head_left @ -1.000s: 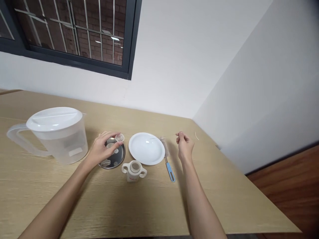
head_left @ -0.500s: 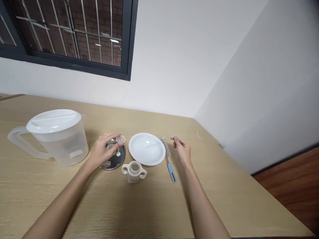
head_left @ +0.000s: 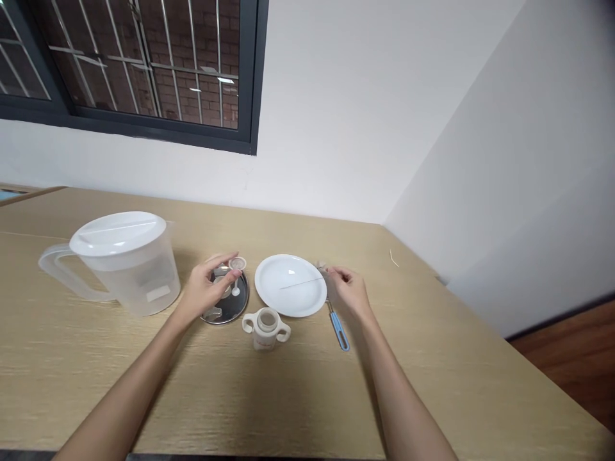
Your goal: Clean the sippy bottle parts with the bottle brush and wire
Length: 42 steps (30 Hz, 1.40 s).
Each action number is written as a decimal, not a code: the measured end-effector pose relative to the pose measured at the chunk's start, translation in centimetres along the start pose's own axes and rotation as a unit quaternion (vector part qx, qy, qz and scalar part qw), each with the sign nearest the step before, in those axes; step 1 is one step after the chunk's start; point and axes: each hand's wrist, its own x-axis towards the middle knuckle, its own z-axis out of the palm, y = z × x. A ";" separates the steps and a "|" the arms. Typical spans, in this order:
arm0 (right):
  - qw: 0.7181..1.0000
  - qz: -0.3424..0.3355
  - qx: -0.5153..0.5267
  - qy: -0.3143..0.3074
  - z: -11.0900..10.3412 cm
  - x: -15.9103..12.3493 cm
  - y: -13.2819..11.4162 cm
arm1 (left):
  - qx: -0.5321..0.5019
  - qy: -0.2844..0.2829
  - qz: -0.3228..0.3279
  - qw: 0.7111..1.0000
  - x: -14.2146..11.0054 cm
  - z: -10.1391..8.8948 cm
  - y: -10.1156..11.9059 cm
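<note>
My left hand [head_left: 209,288] reaches over a round metal tray [head_left: 235,310]. Its thumb and finger pinch a small, pale round lid [head_left: 237,263] at the tray's far edge. A small white spoon [head_left: 236,289] and a clear piece [head_left: 212,314] lie on the tray. My right hand [head_left: 350,288] is closed at the right rim of a white plate [head_left: 276,296], its fingertips pinched at the end of a thin stick [head_left: 302,282] that reaches over the plate. Between the hands, nearer me, stands an uncovered cream two-handled bottle [head_left: 264,338].
A clear pitcher [head_left: 144,278] with a white lid stands at the left. By the right hand lies a blue-handled brush [head_left: 339,331], its head partly hidden. A short pale strand [head_left: 394,258] lies farther right on the wooden table [head_left: 206,397].
My right hand has come left to the plate's rim and closed on the thin stick's end. The left hand stays at the lid. The whole view has shifted slightly.
</note>
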 end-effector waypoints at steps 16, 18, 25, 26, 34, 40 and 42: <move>0.971 -0.006 -0.165 0.170 -1.1 -0.2 0.3 | -0.207 0.060 -0.095 0.972 0.2 -0.2 0.6; 0.971 -0.009 -0.167 0.170 -1.1 -0.3 0.3 | -0.212 0.057 -0.091 0.971 0.3 -0.2 0.6; 0.972 -0.044 -0.143 0.180 -1.1 0.2 1.2 | -0.211 0.050 -0.082 0.973 0.4 -0.1 0.4; 0.972 -0.050 -0.138 0.184 -1.1 0.3 1.3 | -0.204 0.046 -0.083 0.974 0.4 -0.1 0.4; 0.980 -0.012 -0.124 0.154 -1.0 0.4 1.7 | -0.184 0.022 -0.086 0.979 0.3 -0.4 0.3; 0.979 0.005 -0.145 0.146 -1.1 0.0 1.1 | -0.190 0.016 -0.102 0.976 0.2 -0.6 1.1; 0.978 0.003 -0.151 0.145 -1.1 -0.2 0.9 | -0.194 0.010 -0.107 0.975 0.2 -0.6 1.0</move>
